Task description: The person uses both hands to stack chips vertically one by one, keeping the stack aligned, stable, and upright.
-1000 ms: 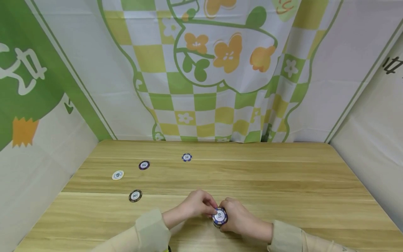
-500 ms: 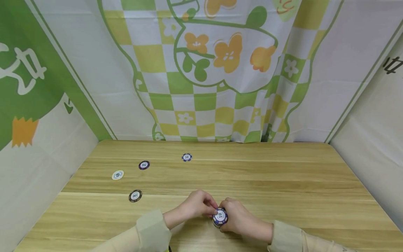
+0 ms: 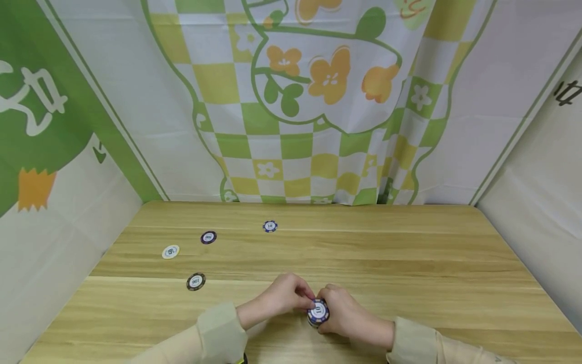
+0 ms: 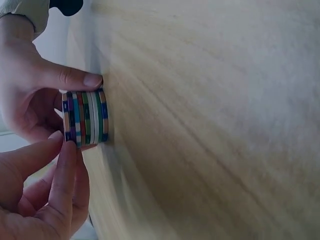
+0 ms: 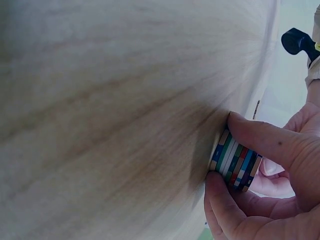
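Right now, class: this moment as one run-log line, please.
left hand: pinches top of chip stack | right hand: grips its sides | table: four loose chips

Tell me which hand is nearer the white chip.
Left. The left hand is right of the white chip, at the chip stack; the right hand is farther right, gripping it.

The chip stack (image 3: 319, 313) stands on the surface (image 3: 423, 268) between the hands (image 3: 285, 294) (image 3: 349, 314); four loose chips (image 3: 196, 281) lie apart, farther back and left, with the curtain (image 3: 295, 146) behind the surface.
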Motion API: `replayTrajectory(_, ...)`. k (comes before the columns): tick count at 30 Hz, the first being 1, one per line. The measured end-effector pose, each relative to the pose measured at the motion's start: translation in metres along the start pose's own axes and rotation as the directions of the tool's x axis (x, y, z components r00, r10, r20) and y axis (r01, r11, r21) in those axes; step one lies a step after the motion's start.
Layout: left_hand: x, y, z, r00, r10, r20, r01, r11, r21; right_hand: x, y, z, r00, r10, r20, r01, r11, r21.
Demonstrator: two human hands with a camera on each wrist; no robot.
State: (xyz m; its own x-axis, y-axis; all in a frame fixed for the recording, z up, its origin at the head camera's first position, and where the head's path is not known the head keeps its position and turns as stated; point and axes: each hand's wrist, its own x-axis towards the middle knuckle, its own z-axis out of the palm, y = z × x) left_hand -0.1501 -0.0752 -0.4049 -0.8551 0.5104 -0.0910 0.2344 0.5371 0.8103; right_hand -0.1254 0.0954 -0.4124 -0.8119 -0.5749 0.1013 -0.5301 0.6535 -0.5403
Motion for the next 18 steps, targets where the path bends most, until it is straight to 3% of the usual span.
replayTrajectory(8, 0.007, -0.007, -0.009, 0.996, 0.078, 0.03, -0.082, 0.982, 0.168, 0.001, 0.0, 0.0, 1.0, 0.005, -0.003, -0.005, 1.0, 0.001)
replayTrajectory(18, 0.02, -0.013, -0.03, 0.986, 0.157, 0.053, -0.166, 0.917, 0.362, 0.0, -0.003, -0.001, 0.999, 0.038, 0.022, -0.038, 0.999, -0.019)
